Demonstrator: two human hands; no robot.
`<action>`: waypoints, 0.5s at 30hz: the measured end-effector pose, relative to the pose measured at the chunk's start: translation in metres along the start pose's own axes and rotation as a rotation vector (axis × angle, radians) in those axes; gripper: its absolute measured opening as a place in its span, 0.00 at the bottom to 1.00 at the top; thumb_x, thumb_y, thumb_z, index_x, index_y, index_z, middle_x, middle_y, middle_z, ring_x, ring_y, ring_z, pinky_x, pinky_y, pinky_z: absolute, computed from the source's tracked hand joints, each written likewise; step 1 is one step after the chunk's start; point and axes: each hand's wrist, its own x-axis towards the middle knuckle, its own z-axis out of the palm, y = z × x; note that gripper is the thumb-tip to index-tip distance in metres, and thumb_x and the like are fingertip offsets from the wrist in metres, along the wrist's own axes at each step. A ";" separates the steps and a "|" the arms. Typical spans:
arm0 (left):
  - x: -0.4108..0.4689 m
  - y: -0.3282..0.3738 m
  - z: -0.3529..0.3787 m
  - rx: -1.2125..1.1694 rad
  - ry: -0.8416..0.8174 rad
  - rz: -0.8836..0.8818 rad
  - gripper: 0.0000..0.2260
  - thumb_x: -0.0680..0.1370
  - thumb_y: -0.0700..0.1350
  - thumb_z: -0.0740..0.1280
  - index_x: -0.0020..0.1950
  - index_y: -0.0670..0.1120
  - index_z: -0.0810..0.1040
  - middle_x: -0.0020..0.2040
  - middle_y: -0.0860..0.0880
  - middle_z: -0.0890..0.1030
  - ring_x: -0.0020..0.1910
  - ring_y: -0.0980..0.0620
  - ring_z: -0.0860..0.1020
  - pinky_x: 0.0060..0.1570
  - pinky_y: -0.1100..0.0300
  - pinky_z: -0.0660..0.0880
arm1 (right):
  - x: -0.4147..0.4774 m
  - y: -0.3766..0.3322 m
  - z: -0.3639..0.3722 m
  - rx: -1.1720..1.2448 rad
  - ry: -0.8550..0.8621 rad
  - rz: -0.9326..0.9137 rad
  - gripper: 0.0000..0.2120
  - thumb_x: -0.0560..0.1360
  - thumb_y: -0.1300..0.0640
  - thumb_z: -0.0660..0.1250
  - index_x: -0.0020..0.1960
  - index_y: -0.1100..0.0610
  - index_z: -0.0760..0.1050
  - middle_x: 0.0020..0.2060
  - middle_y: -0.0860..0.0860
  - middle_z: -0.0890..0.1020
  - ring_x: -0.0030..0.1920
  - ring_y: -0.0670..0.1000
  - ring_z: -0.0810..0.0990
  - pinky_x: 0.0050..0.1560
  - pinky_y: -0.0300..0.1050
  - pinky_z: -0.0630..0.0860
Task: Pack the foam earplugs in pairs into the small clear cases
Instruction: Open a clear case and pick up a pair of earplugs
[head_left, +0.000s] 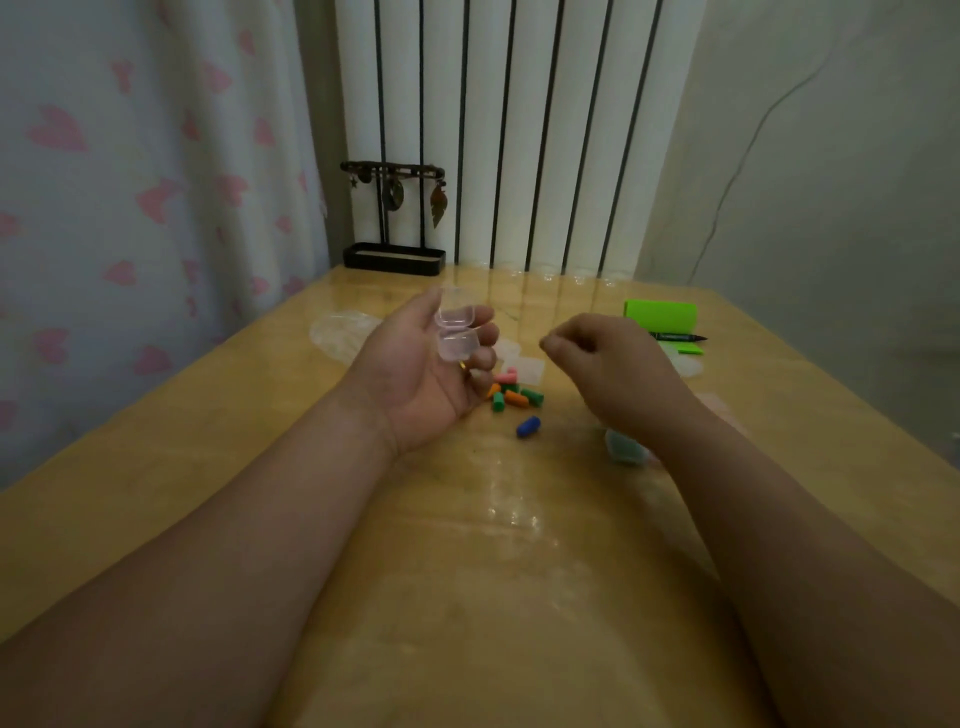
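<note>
- A lone blue earplug (528, 426) is lying on the table (467, 597) before the mixed-colour earplug pile (511, 395).
- Above, our left hand (426, 374) is gripping a clear case (456, 332), hinged open.
- Our right hand (608, 369) is hovering alongside, fingers curled closed.

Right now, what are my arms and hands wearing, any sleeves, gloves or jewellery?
The left hand and right hand are ungloved, arms bare with no sleeve, watch or bracelet showing. A small yellow glint on a left finger may be a ring.
</note>
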 end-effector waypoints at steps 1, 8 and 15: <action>0.001 0.000 -0.002 -0.029 0.012 0.003 0.23 0.89 0.59 0.56 0.65 0.41 0.78 0.44 0.45 0.80 0.33 0.52 0.76 0.33 0.60 0.73 | 0.000 0.003 0.004 -0.117 -0.009 -0.019 0.09 0.84 0.51 0.67 0.60 0.49 0.84 0.52 0.45 0.85 0.53 0.47 0.81 0.58 0.50 0.80; 0.004 -0.003 -0.001 -0.028 0.069 -0.020 0.20 0.88 0.60 0.56 0.59 0.44 0.77 0.39 0.47 0.75 0.31 0.52 0.72 0.28 0.60 0.68 | 0.000 0.004 0.014 -0.485 -0.149 -0.041 0.11 0.80 0.47 0.71 0.62 0.45 0.82 0.56 0.47 0.81 0.57 0.50 0.79 0.57 0.51 0.79; 0.001 -0.006 0.000 0.006 0.081 -0.019 0.21 0.88 0.58 0.56 0.63 0.43 0.78 0.41 0.46 0.76 0.33 0.52 0.72 0.33 0.59 0.67 | 0.003 -0.001 0.017 -0.516 -0.172 0.014 0.06 0.80 0.49 0.70 0.55 0.46 0.84 0.50 0.46 0.84 0.51 0.50 0.80 0.54 0.50 0.79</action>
